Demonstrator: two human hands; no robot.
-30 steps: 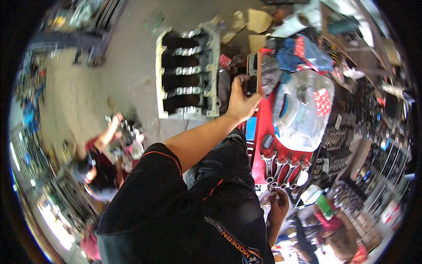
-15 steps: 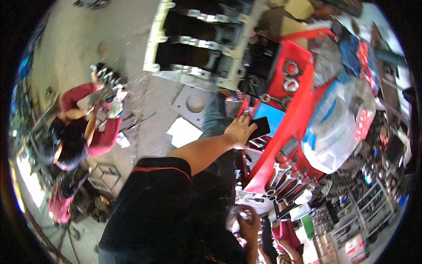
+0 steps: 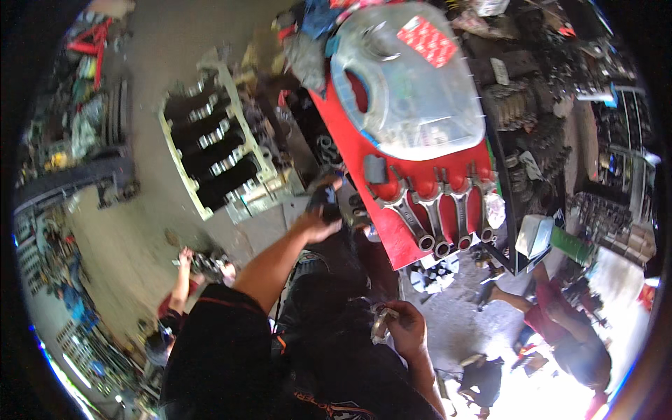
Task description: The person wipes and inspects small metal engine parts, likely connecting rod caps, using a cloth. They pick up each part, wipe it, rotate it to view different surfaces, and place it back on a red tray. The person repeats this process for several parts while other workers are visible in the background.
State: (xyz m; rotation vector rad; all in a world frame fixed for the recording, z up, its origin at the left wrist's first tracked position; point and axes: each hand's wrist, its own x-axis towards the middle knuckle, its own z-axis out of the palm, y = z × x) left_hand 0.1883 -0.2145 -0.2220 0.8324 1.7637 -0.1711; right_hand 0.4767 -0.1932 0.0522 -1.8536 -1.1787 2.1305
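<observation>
The right hand (image 3: 406,329) sits nearest, fingers curled round a small metal part (image 3: 381,325) that pokes out left of them. Farther out, the left hand (image 3: 318,222) is closed on a dark flat object (image 3: 324,199) above its fingertips. Just beyond, right of those fingers, a red tray (image 3: 357,150) holds four connecting rods (image 3: 437,210) and a clear plastic bag (image 3: 406,91).
</observation>
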